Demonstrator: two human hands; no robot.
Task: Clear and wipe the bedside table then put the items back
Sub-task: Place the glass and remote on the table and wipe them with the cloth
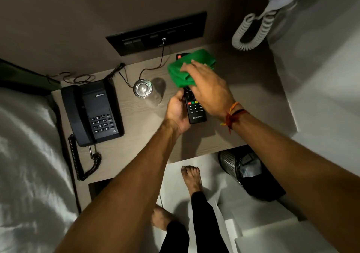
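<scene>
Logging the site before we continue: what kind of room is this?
Most likely a hotel bedroom. A corded desk phone sits on the bedside table beside white bedding, a second handset hangs on the wall, and a lined waste bin stands underneath.

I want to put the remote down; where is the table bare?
Bare: right of the remote out to the table edge, and the front strip below the phone. Crowded: between phone and glass, with cables.

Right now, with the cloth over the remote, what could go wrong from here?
The drinking glass stands close beside the left hand holding the remote; a sideways wipe could knock it over. The black cable trails behind the glass, so the green cloth under the right hand might snag it.
</scene>
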